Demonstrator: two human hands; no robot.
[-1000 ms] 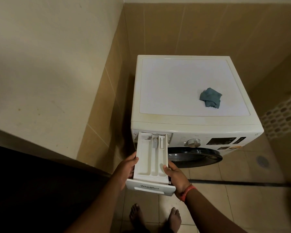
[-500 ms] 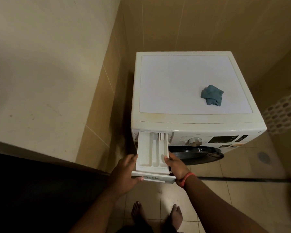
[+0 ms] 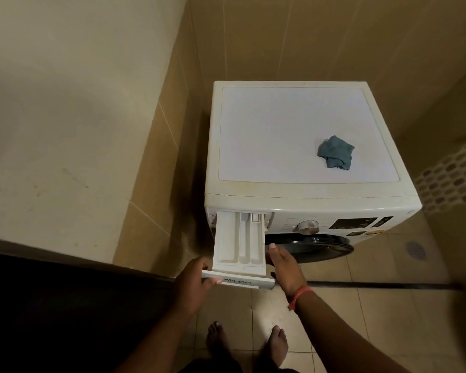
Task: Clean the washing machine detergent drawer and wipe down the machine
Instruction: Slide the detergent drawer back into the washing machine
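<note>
A white front-loading washing machine (image 3: 293, 191) stands in a tiled corner. Its white detergent drawer (image 3: 237, 243) is pulled partway out at the front's upper left, showing three long compartments. My left hand (image 3: 194, 281) grips the left end of the drawer's front panel, thumb on top. My right hand (image 3: 284, 267) holds the drawer's right side, thumb lying along the side wall; its fingers are hidden underneath. A crumpled blue-grey cloth (image 3: 335, 153) lies on the machine's top, toward the right.
A silver dial (image 3: 308, 227) and a dark display sit right of the drawer, above the dark round door (image 3: 312, 246). A tiled wall (image 3: 151, 170) stands close on the left. A floor drain (image 3: 415, 250) lies to the right. My bare feet (image 3: 218, 343) stand on the tiles.
The drawer has slid a little way back toward the machine. My left hand moved from the drawer's side to the front panel's left end. The cloth has not moved.
</note>
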